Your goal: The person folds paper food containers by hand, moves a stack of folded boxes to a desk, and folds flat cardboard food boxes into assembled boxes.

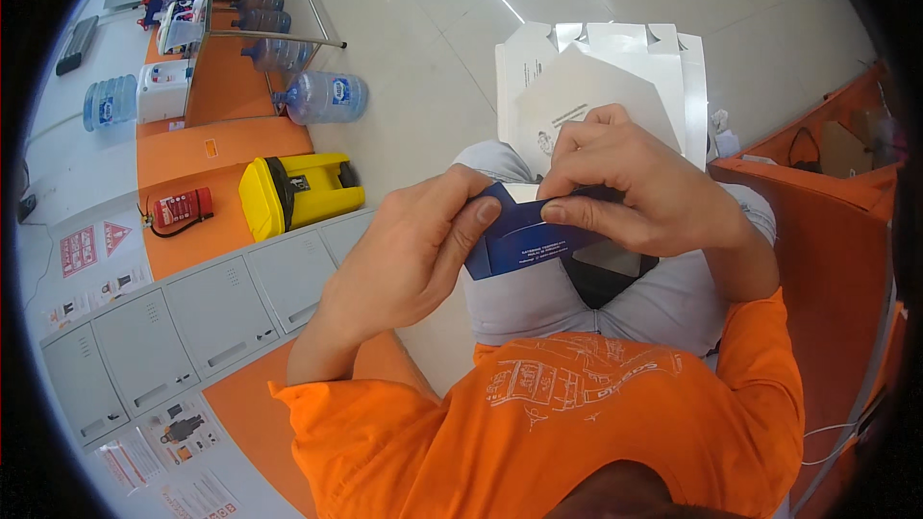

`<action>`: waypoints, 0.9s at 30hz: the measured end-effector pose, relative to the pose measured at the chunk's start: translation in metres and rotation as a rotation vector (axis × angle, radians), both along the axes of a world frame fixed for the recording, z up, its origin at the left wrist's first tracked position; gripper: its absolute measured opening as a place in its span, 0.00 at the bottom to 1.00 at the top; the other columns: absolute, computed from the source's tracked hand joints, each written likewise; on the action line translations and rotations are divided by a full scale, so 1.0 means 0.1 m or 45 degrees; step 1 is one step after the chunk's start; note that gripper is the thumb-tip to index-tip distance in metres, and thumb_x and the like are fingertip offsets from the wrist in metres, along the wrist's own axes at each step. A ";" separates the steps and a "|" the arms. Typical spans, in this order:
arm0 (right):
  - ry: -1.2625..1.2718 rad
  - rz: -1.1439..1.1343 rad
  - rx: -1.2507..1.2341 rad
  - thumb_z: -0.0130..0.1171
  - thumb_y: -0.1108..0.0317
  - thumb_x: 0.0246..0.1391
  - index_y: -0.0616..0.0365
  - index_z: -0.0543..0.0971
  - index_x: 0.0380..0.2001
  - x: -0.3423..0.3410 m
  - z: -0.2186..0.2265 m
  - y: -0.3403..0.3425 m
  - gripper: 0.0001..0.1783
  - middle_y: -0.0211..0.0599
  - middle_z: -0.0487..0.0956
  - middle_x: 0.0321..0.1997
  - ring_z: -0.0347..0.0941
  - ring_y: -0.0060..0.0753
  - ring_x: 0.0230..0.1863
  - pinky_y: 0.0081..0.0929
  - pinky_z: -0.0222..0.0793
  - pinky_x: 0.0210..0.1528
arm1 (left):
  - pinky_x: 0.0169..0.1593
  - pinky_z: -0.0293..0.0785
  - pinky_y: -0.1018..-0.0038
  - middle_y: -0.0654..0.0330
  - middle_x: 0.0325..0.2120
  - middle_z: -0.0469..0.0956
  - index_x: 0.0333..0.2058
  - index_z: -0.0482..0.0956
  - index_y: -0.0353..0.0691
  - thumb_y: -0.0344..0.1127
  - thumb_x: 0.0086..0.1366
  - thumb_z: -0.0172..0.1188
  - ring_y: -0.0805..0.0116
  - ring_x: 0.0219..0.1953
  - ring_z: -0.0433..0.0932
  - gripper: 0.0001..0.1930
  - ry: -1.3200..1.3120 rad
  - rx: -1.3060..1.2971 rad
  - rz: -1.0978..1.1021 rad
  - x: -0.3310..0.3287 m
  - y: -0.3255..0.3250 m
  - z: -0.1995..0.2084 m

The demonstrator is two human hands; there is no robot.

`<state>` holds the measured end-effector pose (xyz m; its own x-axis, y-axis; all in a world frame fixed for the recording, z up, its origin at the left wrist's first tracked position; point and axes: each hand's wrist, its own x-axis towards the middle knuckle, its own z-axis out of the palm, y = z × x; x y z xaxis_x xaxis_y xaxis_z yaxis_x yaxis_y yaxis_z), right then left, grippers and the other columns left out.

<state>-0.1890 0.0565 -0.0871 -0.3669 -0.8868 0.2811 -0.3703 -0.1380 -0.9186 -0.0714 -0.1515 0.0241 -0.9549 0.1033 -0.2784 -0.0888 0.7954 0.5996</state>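
A dark blue piece of folded cardboard [524, 238], with pale print and a white inner side, is held in front of my lap. My left hand [411, 235] is closed on its left end, thumb on the printed face. At the upper edge, the thumb and fingers of my right hand [644, 178] pinch the cardboard beside a white flap [522, 192]. Part of the right side of the blue piece is covered by that hand. Just beyond my knees lie flat white cardboard blanks [601, 86], overlapping in a stack with cut corners and small print.
An orange bench or box [808, 231] is close on my right. Grey lockers [216, 308] line the left side, near a yellow bin [298, 194] and a red fire extinguisher [181, 209]. Large water bottles [327, 98] stand or lie by a metal-framed rack [279, 37] farther off.
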 end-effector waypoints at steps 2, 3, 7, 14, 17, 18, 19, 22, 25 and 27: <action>0.020 0.004 -0.025 0.67 0.65 0.61 0.54 0.83 0.34 0.02 0.03 0.01 0.06 0.30 0.76 0.32 0.69 0.33 0.38 0.35 0.54 0.57 | 0.32 0.71 0.69 0.54 0.25 0.76 0.40 0.76 0.33 0.31 0.75 0.55 0.62 0.27 0.76 0.07 0.046 -0.014 0.004 -0.01 0.02 -0.01; 0.039 0.007 -0.049 0.67 0.65 0.61 0.55 0.83 0.34 0.02 0.03 0.01 0.06 0.30 0.76 0.32 0.69 0.33 0.39 0.35 0.53 0.58 | 0.33 0.72 0.65 0.50 0.26 0.77 0.40 0.76 0.33 0.31 0.74 0.56 0.53 0.28 0.77 0.06 0.029 0.009 -0.030 -0.02 0.02 -0.02; 0.093 -0.025 -0.010 0.66 0.65 0.61 0.54 0.84 0.34 0.02 0.03 0.01 0.06 0.29 0.76 0.32 0.70 0.33 0.40 0.36 0.53 0.58 | 0.35 0.76 0.61 0.46 0.30 0.79 0.41 0.78 0.33 0.29 0.73 0.57 0.44 0.30 0.80 0.05 0.056 -0.012 -0.045 0.01 0.04 -0.04; 0.104 0.006 -0.022 0.65 0.64 0.63 0.55 0.83 0.34 0.05 0.03 -0.03 0.06 0.29 0.76 0.33 0.72 0.32 0.42 0.39 0.52 0.63 | 0.31 0.72 0.71 0.53 0.24 0.79 0.39 0.81 0.33 0.31 0.73 0.58 0.65 0.26 0.78 0.07 0.245 0.067 -0.128 0.01 0.05 -0.19; 0.110 -0.032 -0.025 0.65 0.64 0.63 0.54 0.82 0.35 0.00 -0.01 0.00 0.06 0.29 0.76 0.33 0.72 0.32 0.42 0.40 0.52 0.64 | 0.32 0.71 0.73 0.55 0.24 0.78 0.39 0.80 0.32 0.31 0.74 0.57 0.66 0.26 0.77 0.08 0.156 0.078 -0.009 -0.03 0.02 -0.14; 0.099 -0.055 -0.043 0.65 0.64 0.63 0.54 0.82 0.35 -0.02 -0.03 0.01 0.06 0.29 0.76 0.32 0.72 0.32 0.42 0.40 0.52 0.64 | 0.32 0.72 0.69 0.52 0.26 0.79 0.40 0.80 0.32 0.31 0.74 0.57 0.59 0.26 0.77 0.07 0.075 0.077 0.047 -0.04 -0.03 -0.10; 0.101 -0.053 -0.047 0.65 0.64 0.63 0.54 0.82 0.35 -0.03 -0.02 0.01 0.06 0.29 0.76 0.32 0.72 0.32 0.42 0.40 0.52 0.64 | 0.32 0.73 0.64 0.49 0.27 0.80 0.41 0.80 0.32 0.32 0.73 0.58 0.52 0.27 0.78 0.07 -0.007 0.068 0.108 -0.03 -0.06 -0.07; 0.098 -0.044 -0.108 0.60 0.62 0.66 0.54 0.82 0.35 -0.04 0.00 0.01 0.09 0.36 0.76 0.30 0.72 0.38 0.38 0.43 0.52 0.63 | 0.30 0.70 0.66 0.50 0.25 0.78 0.39 0.79 0.33 0.32 0.74 0.57 0.55 0.24 0.75 0.08 0.151 0.174 -0.009 0.05 -0.09 -0.18; 0.052 0.010 -0.096 0.59 0.61 0.67 0.54 0.82 0.35 -0.03 -0.01 0.02 0.10 0.36 0.76 0.30 0.72 0.38 0.39 0.44 0.51 0.64 | 0.31 0.70 0.65 0.49 0.25 0.77 0.38 0.78 0.33 0.32 0.75 0.56 0.53 0.25 0.75 0.07 0.068 0.087 0.034 0.04 -0.02 -0.10; 0.193 -0.063 -0.022 0.63 0.64 0.64 0.53 0.81 0.34 0.00 0.01 0.02 0.06 0.29 0.76 0.31 0.72 0.33 0.42 0.41 0.51 0.64 | 0.31 0.71 0.64 0.49 0.26 0.77 0.39 0.77 0.33 0.31 0.75 0.56 0.52 0.26 0.76 0.07 0.025 0.083 0.053 0.07 0.00 -0.09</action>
